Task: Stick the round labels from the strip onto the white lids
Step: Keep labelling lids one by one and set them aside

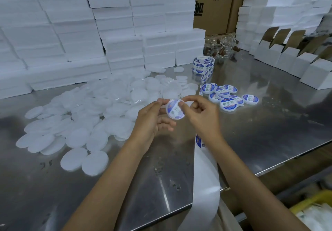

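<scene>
- A person's two bare forearms reach forward over a shiny steel table (269, 123), seen from above.
- The left hand (152, 121) grasps a white lid (175, 110) by its left edge, thumb and fingertips on the rim; the other fingers curl loosely under it.
- The right hand (203, 114) pinches the lid's right side, fingers curled and a fingertip lying on its face.
- The lid is held up above the table between both hands, tilted toward the camera. A round blue-and-white label (173, 109) lies on its face; motion blur hides whether it is fully stuck down.
- A white strip (204, 177) of backing paper runs from the near table edge, under the right wrist, up to a roll (203, 65) of blue labels standing farther back on the table.
- Just right of the hands lies a small cluster of labelled lids (228, 97), some overlapping.
- To the left and behind the hands spreads a large loose heap of plain lids (89, 115).
- Behind the heap stand stacks of white foam blocks (115, 33), with brown cartons (212, 0) behind them.
- Near the roll stand clear jars (221, 48).
- On the far right sit open white boxes (287, 58) with brown flaps raised.
</scene>
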A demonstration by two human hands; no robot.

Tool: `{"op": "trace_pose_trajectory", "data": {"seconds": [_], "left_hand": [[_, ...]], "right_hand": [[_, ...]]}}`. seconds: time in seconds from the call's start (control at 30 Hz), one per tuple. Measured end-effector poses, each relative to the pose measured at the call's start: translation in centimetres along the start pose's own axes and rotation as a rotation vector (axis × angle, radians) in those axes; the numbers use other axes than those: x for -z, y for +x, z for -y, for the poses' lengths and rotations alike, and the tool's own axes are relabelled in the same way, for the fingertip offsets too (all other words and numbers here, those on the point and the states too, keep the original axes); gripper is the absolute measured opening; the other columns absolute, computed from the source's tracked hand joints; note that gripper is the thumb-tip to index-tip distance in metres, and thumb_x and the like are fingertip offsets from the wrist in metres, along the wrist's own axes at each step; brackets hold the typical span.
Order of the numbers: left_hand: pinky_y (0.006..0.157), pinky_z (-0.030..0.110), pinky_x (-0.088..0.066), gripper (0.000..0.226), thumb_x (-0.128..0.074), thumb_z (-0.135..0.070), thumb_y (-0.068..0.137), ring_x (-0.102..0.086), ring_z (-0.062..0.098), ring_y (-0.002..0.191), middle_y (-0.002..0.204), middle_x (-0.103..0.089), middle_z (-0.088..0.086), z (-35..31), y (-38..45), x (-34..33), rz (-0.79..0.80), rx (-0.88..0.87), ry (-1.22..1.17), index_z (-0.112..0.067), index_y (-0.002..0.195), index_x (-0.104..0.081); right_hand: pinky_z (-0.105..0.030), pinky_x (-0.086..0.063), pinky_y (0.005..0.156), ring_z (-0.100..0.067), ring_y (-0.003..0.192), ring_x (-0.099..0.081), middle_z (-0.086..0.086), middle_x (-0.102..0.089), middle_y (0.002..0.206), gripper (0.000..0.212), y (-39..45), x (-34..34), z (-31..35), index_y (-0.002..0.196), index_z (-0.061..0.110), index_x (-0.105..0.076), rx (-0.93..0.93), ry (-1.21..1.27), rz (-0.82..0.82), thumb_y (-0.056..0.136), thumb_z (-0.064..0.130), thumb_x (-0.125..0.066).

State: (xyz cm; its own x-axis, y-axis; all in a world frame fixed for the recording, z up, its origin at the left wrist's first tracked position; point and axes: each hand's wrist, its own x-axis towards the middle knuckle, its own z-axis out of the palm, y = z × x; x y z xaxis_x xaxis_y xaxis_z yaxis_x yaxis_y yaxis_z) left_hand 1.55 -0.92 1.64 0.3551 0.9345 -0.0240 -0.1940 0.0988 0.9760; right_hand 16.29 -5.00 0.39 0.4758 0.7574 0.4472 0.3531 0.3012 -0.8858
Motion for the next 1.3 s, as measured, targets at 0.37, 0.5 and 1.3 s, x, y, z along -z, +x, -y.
{"op": "trace_pose_trajectory", "data": {"seconds": [0.37, 0.5, 1.3], "left_hand": [[0.073, 0.028, -0.06, 0.023, -0.053, 0.001, 0.099, -0.074, 0.024, 0.082, 0.103, -0.075, 0.022, 0.6, 0.2, -0.3, 0.13, 0.025, -0.066, 0.0, 0.112, -0.072], [0.069, 0.03, -0.061, 0.023, -0.05, 0.002, 0.101, -0.076, 0.026, 0.081, 0.098, -0.077, 0.014, 0.5, 0.1, -0.4, 0.117, 0.051, -0.1, -0.004, 0.11, -0.071], [0.07, 0.033, -0.063, 0.024, -0.048, 0.002, 0.101, -0.073, 0.022, 0.076, 0.105, -0.068, 0.016, 1.1, 0.8, 0.6, -0.087, 0.086, 0.102, -0.005, 0.104, -0.071]], "right_hand": [[-0.03, -0.044, 0.072, -0.015, 0.069, -0.05, -0.011, -0.055, 0.073, 0.021, 0.3, 1.4, 0.2, 0.108, 0.014, -0.069, -0.097, -0.006, 0.277, 0.09, 0.025, -0.073], [-0.023, -0.041, 0.056, -0.009, 0.051, -0.043, 0.003, -0.055, 0.056, 0.008, 1.4, 2.6, -0.1, 0.094, 0.011, -0.064, -0.149, 0.057, 0.123, 0.094, 0.017, -0.068], [-0.043, -0.019, 0.109, -0.023, 0.118, -0.047, -0.001, -0.068, 0.109, 0.021, 6.3, 0.7, -2.4, 0.097, 0.017, -0.075, 0.22, -1.098, 0.316, 0.09, 0.027, -0.058]]}}
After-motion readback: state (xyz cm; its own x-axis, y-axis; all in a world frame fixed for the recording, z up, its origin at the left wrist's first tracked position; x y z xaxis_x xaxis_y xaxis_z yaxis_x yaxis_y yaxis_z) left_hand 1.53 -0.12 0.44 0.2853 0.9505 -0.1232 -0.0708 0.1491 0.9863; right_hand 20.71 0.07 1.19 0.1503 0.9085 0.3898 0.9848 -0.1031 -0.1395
